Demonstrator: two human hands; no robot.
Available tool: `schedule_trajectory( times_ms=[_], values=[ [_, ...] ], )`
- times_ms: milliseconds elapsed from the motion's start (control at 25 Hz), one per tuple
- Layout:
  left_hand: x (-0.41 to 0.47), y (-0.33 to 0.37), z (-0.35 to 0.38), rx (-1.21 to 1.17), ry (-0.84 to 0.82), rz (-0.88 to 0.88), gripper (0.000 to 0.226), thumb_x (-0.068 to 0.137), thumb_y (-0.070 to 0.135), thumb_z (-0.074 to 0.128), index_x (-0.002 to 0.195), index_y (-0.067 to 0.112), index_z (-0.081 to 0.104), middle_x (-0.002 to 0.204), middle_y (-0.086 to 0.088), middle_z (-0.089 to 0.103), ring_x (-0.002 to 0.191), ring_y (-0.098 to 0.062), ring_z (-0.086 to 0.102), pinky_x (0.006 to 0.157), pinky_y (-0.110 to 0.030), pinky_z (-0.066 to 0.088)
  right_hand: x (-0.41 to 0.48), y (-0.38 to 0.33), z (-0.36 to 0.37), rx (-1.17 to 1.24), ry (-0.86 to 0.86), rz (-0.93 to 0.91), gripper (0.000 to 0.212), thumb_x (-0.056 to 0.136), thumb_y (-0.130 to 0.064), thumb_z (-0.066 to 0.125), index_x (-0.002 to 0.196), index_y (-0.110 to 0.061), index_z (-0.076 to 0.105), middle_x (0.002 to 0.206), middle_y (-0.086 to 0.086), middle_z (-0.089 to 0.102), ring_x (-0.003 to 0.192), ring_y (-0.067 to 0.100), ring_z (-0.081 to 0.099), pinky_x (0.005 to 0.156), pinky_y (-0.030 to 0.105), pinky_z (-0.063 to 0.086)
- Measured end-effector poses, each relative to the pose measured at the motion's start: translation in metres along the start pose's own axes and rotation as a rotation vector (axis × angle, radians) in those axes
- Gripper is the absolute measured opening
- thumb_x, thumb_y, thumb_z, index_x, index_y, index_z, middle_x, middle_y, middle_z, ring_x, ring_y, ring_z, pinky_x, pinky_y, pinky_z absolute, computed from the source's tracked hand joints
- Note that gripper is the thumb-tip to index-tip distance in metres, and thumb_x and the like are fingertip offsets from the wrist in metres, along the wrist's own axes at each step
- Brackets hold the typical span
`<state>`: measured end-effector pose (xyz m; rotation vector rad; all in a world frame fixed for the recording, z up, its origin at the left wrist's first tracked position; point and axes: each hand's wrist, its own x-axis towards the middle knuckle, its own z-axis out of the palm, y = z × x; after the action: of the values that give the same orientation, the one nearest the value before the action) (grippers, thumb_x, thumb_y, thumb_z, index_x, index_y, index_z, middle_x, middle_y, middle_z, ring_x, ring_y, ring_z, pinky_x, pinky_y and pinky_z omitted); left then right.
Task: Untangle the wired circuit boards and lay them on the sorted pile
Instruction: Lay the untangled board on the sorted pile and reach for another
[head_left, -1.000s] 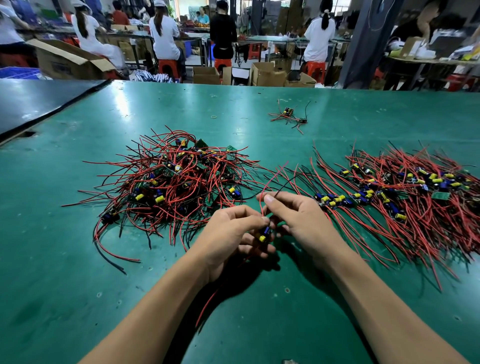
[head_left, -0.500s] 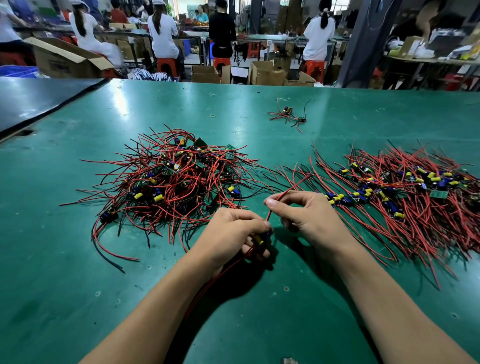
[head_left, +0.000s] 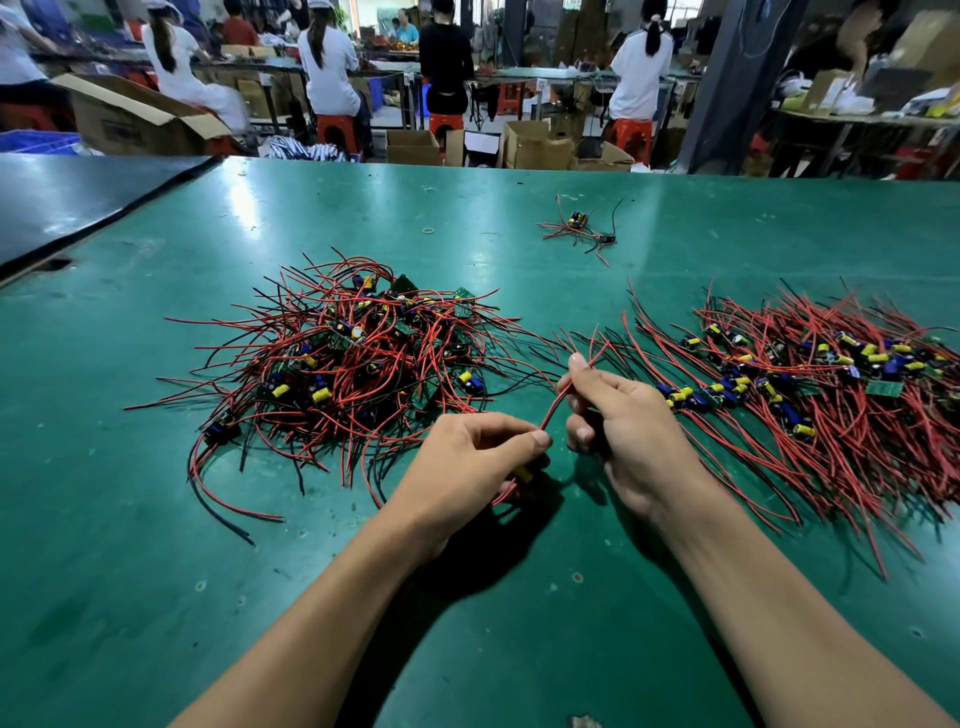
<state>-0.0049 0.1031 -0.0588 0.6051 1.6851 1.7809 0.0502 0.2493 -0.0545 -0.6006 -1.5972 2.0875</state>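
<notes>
A tangled heap of small circuit boards with red and black wires (head_left: 358, 358) lies left of centre on the green table (head_left: 156, 597). The sorted pile (head_left: 810, 395), boards in a row with wires fanned out, lies to the right. Between them, my left hand (head_left: 467, 467) grips one small board with a yellow part (head_left: 523, 473), mostly hidden under the fingers. Its red wires (head_left: 553, 410) run up to my right hand (head_left: 618, 415), which pinches them between thumb and forefinger a little above the table.
A lone wired board (head_left: 579, 228) lies farther back on the table. A dark table (head_left: 62, 202) adjoins at the left. Beyond the far edge are cardboard boxes (head_left: 535, 145), red stools and several seated or standing people.
My right hand has slid up and to the right along the red wires, drawing them out straight. My left hand has stayed low, holding the board.
</notes>
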Motion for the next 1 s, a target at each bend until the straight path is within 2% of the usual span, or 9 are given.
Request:
schedule_trajectory(
  times_ms=[120,200,320,440,600,760,800,920,1000],
  values=[
    [0.0,-0.002,0.003,0.003,-0.028,0.05,0.01,0.089,0.006,0.067,0.09,0.01,0.077,0.088,-0.014,0.075,0.077,-0.019,0.067,0.069,-0.025,0.056,-0.004,0.002,0.002,-0.126,-0.062,-0.046,0.037,0.097,-0.034,0.062,0.065,-0.017,0.063,0.05,0.0,0.035,0.04,0.01,0.034,0.043,0.018,0.032],
    [0.001,-0.002,0.006,0.021,-0.029,0.062,0.013,0.091,0.002,0.064,0.092,0.008,0.075,0.085,-0.01,0.076,0.073,-0.017,0.067,0.064,-0.023,0.055,-0.007,0.003,0.004,-0.172,-0.065,-0.057,0.036,0.096,-0.036,0.063,0.068,-0.014,0.062,0.048,0.001,0.038,0.039,0.01,0.034,0.041,0.019,0.031],
    [0.001,-0.002,0.006,0.028,0.061,0.039,0.011,0.09,0.0,0.063,0.089,0.006,0.073,0.076,-0.011,0.072,0.064,-0.019,0.066,0.055,-0.023,0.052,-0.01,0.003,0.002,-0.188,-0.072,-0.055,0.034,0.094,-0.037,0.067,0.075,-0.01,0.068,0.049,0.002,0.044,0.038,0.011,0.036,0.039,0.018,0.031],
    [0.003,-0.002,0.001,-0.006,0.144,0.019,0.007,0.089,0.003,0.066,0.089,0.005,0.073,0.072,-0.011,0.071,0.062,-0.017,0.068,0.054,-0.024,0.054,-0.012,0.006,0.002,-0.304,-0.073,-0.083,0.022,0.092,-0.028,0.072,0.086,-0.007,0.073,0.053,0.0,0.053,0.042,0.011,0.045,0.041,0.022,0.037],
    [0.003,0.0,0.0,0.017,0.125,-0.027,0.011,0.088,0.0,0.065,0.082,0.005,0.072,0.065,-0.011,0.067,0.053,-0.017,0.066,0.045,-0.019,0.047,-0.011,0.007,0.002,-0.35,-0.085,-0.053,0.013,0.091,-0.019,0.073,0.088,-0.006,0.075,0.063,-0.002,0.062,0.048,0.007,0.053,0.043,0.018,0.042],
    [0.003,0.003,0.0,-0.035,0.096,-0.069,0.017,0.087,0.0,0.064,0.075,0.008,0.074,0.066,-0.014,0.064,0.056,-0.025,0.069,0.049,-0.025,0.053,-0.012,0.003,-0.001,-0.259,-0.149,-0.003,0.012,0.092,-0.024,0.071,0.097,-0.016,0.078,0.054,0.001,0.052,0.041,0.009,0.045,0.039,0.019,0.038],
    [0.003,0.003,0.001,-0.04,0.099,-0.067,0.017,0.088,0.0,0.064,0.076,0.008,0.073,0.064,-0.012,0.064,0.056,-0.024,0.069,0.047,-0.023,0.052,-0.012,0.002,-0.002,-0.274,-0.172,-0.018,0.013,0.092,-0.025,0.071,0.097,-0.017,0.079,0.053,0.0,0.051,0.042,0.009,0.044,0.039,0.019,0.037],
    [0.001,0.003,0.001,-0.018,0.098,-0.053,0.016,0.088,0.0,0.065,0.076,0.008,0.071,0.059,-0.008,0.064,0.057,-0.023,0.07,0.042,-0.017,0.044,-0.01,-0.004,-0.009,-0.417,-0.21,-0.086,0.009,0.092,-0.02,0.072,0.095,-0.015,0.079,0.057,-0.003,0.055,0.049,0.008,0.045,0.044,0.017,0.039],
    [0.001,0.001,0.0,-0.008,0.077,-0.047,0.017,0.088,0.0,0.065,0.075,0.008,0.069,0.059,-0.007,0.065,0.06,-0.022,0.071,0.044,-0.017,0.045,-0.007,-0.005,-0.012,-0.41,-0.206,-0.054,0.008,0.091,-0.017,0.072,0.089,-0.013,0.079,0.062,0.002,0.057,0.051,0.01,0.046,0.047,0.017,0.038]
  ],
)
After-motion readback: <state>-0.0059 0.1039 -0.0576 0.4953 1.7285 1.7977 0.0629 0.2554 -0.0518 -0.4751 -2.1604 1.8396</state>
